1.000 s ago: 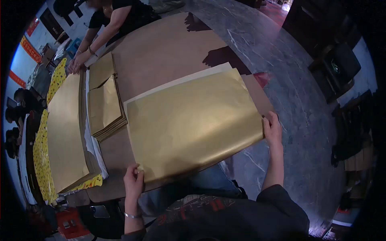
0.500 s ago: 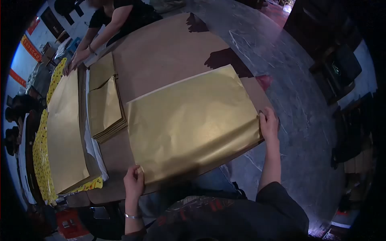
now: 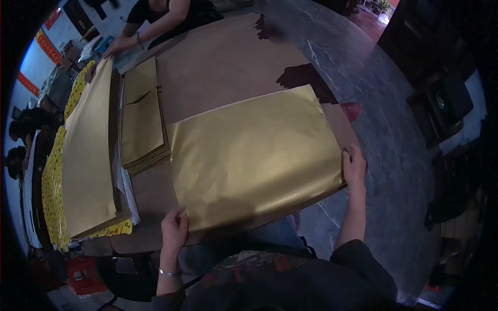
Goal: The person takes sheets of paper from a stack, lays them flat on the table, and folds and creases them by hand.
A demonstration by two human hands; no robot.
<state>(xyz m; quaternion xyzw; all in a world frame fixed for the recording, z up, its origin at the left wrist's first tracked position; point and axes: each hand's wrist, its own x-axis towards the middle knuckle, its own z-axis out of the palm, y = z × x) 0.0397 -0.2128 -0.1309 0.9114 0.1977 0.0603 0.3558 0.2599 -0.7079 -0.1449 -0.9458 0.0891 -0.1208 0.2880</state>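
Observation:
A large sheet of gold paper (image 3: 254,155) lies over the brown tabletop in front of me. My left hand (image 3: 175,229), with a silver bangle at the wrist, pinches the sheet's near left corner. At its near right corner, the fingers of my right hand (image 3: 355,165) are closed on the edge. Left of the sheet sits a stack of folded gold paper (image 3: 142,127). Farther left lies a tall pile of large gold sheets (image 3: 88,160).
Across the table a co-worker's hands (image 3: 118,45) hold the far end of the gold pile. Yellow patterned wrapping (image 3: 52,192) lies under that pile. Dark maroon patches (image 3: 306,80) mark the table's right edge. Grey marbled floor (image 3: 399,171) spreads to the right.
The near edge of the sheet between my hands lies flatter, its bulge smoothed. The co-worker's hands have lifted the far end of the pile's top sheet. My view has shifted slightly.

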